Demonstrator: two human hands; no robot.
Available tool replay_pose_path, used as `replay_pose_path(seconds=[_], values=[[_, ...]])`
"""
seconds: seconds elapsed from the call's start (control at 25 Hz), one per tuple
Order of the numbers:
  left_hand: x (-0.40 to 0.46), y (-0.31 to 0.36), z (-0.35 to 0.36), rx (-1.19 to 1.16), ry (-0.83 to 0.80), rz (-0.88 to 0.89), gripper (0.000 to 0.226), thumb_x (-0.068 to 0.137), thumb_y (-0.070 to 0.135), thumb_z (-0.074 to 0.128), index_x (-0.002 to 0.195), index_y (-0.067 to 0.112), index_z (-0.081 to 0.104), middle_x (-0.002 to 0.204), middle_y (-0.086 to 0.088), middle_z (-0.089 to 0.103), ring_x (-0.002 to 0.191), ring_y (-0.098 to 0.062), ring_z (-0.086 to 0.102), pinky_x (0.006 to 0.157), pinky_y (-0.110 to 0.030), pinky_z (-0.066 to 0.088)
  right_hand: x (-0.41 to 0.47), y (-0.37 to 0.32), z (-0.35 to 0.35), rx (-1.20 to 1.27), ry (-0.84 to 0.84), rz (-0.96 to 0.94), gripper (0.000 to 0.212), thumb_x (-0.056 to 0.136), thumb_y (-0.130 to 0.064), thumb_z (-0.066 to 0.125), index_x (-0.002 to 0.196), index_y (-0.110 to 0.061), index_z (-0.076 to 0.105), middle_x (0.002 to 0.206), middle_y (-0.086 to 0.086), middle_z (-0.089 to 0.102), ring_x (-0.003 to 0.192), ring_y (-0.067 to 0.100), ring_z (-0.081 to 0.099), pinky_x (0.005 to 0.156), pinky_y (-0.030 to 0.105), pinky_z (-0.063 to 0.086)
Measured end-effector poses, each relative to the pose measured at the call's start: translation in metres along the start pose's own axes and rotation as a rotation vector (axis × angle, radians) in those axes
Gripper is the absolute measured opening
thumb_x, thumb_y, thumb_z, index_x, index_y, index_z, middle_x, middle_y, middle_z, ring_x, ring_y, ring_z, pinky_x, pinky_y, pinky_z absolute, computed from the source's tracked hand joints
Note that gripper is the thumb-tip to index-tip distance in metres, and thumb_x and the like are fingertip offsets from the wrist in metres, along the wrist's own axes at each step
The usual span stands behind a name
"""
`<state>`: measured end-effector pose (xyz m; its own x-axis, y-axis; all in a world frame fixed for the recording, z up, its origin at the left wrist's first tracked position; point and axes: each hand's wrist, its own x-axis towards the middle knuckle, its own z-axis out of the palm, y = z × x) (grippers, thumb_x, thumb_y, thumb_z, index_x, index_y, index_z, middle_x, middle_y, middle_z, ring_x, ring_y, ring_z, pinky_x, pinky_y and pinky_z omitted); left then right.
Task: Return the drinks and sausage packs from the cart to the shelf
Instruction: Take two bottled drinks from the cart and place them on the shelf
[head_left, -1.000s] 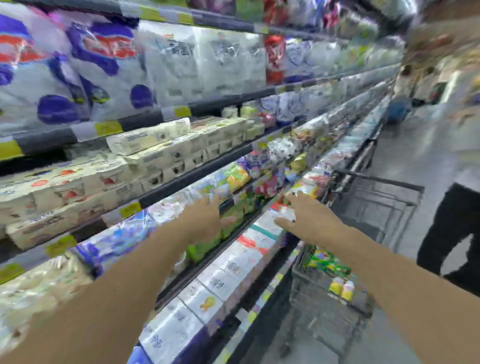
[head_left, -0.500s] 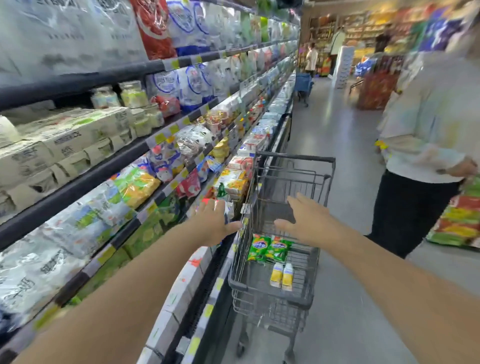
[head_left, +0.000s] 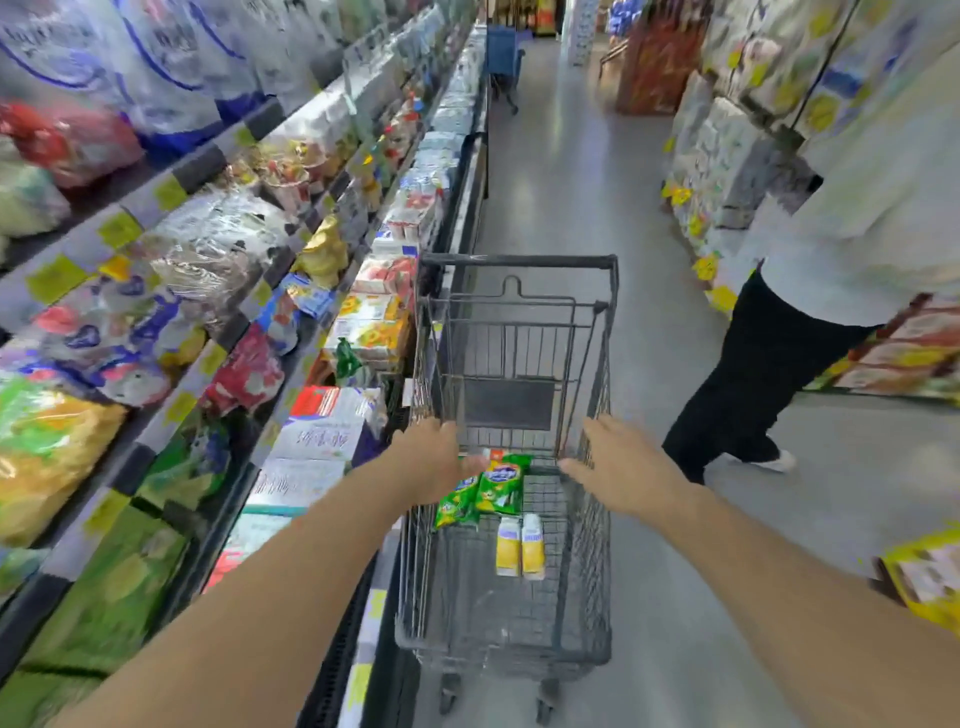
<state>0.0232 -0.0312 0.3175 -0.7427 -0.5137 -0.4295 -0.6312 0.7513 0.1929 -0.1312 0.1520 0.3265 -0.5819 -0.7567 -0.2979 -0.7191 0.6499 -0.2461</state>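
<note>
Shelf (head_left: 291, 332): stocked tiers along the cart's left side, touching or just beside its left wall; cartons and bags blurred, brands unreadable.

Left hand (head_left: 434, 460): above the cart's left rim, fingers straight and slightly spread, holding nothing. Its fingertips overlap the top edge of the sausage packs; contact cannot be told from this angle.

Sausage packs (head_left: 485, 488): two green packs lying flat on the cart floor, side by side, toward the handle end and left of centre. Long axes run roughly along the cart, tilted a little. They lie directly below and just ahead of the left hand, which is the nearer one.

Drinks (head_left: 521, 545): two small yellow-and-white bottles, touching each other, on the cart floor just nearer the camera than the packs, about mid-width. Long axes along the cart. Roughly between the two hands, below both.

Cart (head_left: 597, 571): wire basket, handle at the far end, nothing else seen inside.

Right hand (head_left: 621, 467): above the cart's right rim, fingers extended and relaxed, empty; well right of the packs.

Person (head_left: 789, 338): right of the cart, standing in the aisle.

Judgement: the left hand is best placed to drop onto the packs; the shelf lies to its left.
</note>
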Motion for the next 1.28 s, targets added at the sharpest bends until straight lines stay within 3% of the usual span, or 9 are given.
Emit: replay_pose_path(seconds=[0.12, 0.32, 0.56, 0.64, 0.76, 0.84, 1.0, 1.28], values=[[0.051, 0.011, 0.027, -0.079, -0.051, -0.012, 0.07, 0.094, 0.059, 0.044, 0.131, 0.0, 0.048, 0.132, -0.023, 0.052, 0.12, -0.037, 0.051, 0.099, -0.045, 0.044, 0.046, 0.02, 0.022, 0.05, -0.082, 0.038, 0.047, 0.097, -0.047, 0.048, 0.125, -0.009, 0.05, 0.12, 0.012, 0.057, 0.112, 0.031, 0.056, 0.094, 0.043, 0.048], [0.127, 0.023, 0.081, -0.109, -0.214, -0.082, 0.061, 0.098, 0.05, 0.043, 0.134, 0.001, 0.047, 0.13, -0.019, 0.054, 0.117, -0.035, 0.055, 0.095, -0.039, 0.046, 0.115, 0.056, 0.067, 0.143, -0.165, 0.054, 0.039, 0.099, -0.038, 0.049, 0.116, -0.004, 0.055, 0.116, 0.016, 0.06, 0.102, 0.029, 0.059, 0.082, 0.035, 0.046], [0.21, 0.012, 0.18, -0.128, -0.415, -0.178, 0.049, 0.099, 0.049, 0.041, 0.102, 0.004, 0.06, 0.108, -0.016, 0.062, 0.095, -0.032, 0.059, 0.08, -0.033, 0.048, 0.196, 0.088, 0.156, 0.177, -0.304, 0.118, 0.03, 0.1, -0.029, 0.049, 0.108, -0.001, 0.056, 0.105, 0.015, 0.061, 0.091, 0.029, 0.06, 0.072, 0.033, 0.045], [0.227, 0.009, 0.21, -0.151, -0.448, -0.206, 0.049, 0.099, 0.047, 0.041, 0.109, 0.002, 0.059, 0.115, -0.019, 0.06, 0.103, -0.034, 0.057, 0.082, -0.034, 0.045, 0.217, 0.087, 0.189, 0.182, -0.329, 0.147, 0.028, 0.099, -0.028, 0.051, 0.105, 0.0, 0.056, 0.1, 0.016, 0.059, 0.089, 0.03, 0.059, 0.068, 0.03, 0.041], [0.26, 0.002, 0.262, -0.209, -0.459, -0.228, 0.055, 0.101, 0.045, 0.038, 0.133, 0.002, 0.051, 0.13, -0.022, 0.055, 0.118, -0.036, 0.055, 0.091, -0.038, 0.046, 0.249, 0.088, 0.253, 0.166, -0.396, 0.22, 0.031, 0.097, -0.025, 0.053, 0.109, 0.003, 0.062, 0.112, 0.022, 0.065, 0.103, 0.034, 0.064, 0.07, 0.031, 0.045], [0.278, -0.002, 0.298, -0.256, -0.518, -0.259, 0.059, 0.1, 0.045, 0.041, 0.132, -0.004, 0.05, 0.131, -0.026, 0.055, 0.118, -0.037, 0.056, 0.091, -0.039, 0.047, 0.264, 0.092, 0.295, 0.165, -0.43, 0.284, 0.03, 0.096, -0.021, 0.055, 0.11, 0.004, 0.065, 0.116, 0.024, 0.066, 0.108, 0.036, 0.064, 0.077, 0.034, 0.051], [0.3, -0.009, 0.354, -0.361, -0.527, -0.319, 0.059, 0.095, 0.048, 0.051, 0.134, 0.004, 0.047, 0.132, -0.017, 0.056, 0.115, -0.033, 0.057, 0.083, -0.033, 0.044, 0.273, 0.098, 0.364, 0.2, -0.43, 0.426, 0.029, 0.096, -0.016, 0.055, 0.12, -0.001, 0.063, 0.126, 0.019, 0.063, 0.118, 0.035, 0.06, 0.091, 0.038, 0.051], [0.312, -0.012, 0.385, -0.851, -0.455, -0.552, 0.045, 0.096, 0.03, 0.058, 0.131, 0.004, 0.045, 0.126, -0.009, 0.054, 0.109, -0.024, 0.052, 0.086, -0.03, 0.039, 0.265, 0.103, 0.433, 0.42, -0.455, 0.623, 0.043, 0.093, -0.029, 0.06, 0.123, 0.003, 0.058, 0.124, 0.022, 0.063, 0.115, 0.036, 0.061, 0.089, 0.038, 0.05]])
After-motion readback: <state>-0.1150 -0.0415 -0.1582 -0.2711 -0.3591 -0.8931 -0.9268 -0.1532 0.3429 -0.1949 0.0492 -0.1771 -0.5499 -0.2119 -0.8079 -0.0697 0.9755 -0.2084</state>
